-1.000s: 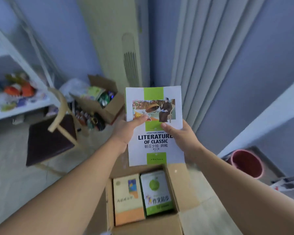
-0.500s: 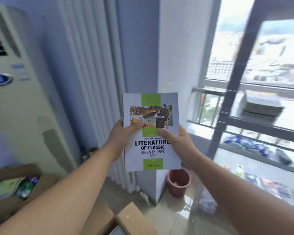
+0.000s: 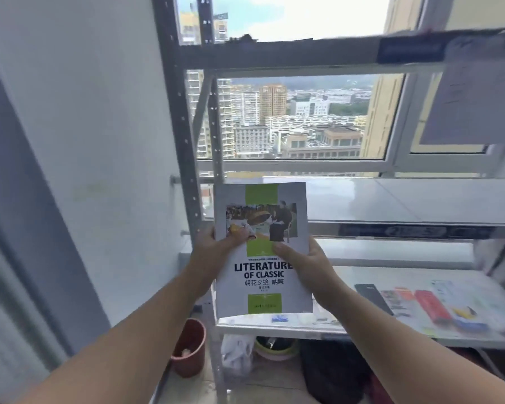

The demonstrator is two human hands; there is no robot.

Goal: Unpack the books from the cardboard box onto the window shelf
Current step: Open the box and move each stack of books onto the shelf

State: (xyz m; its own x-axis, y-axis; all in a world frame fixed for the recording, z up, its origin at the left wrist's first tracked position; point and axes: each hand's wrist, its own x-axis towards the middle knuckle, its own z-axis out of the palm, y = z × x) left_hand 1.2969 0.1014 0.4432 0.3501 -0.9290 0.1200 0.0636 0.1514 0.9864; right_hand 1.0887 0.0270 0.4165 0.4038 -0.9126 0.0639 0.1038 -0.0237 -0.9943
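Both hands, left hand (image 3: 216, 246) and right hand (image 3: 306, 263), have their fingers closed on the white-and-green paperback book (image 3: 263, 252), held upright before the grey metal window shelf (image 3: 391, 199). Carrying step; next, lay it flat on that bare board.
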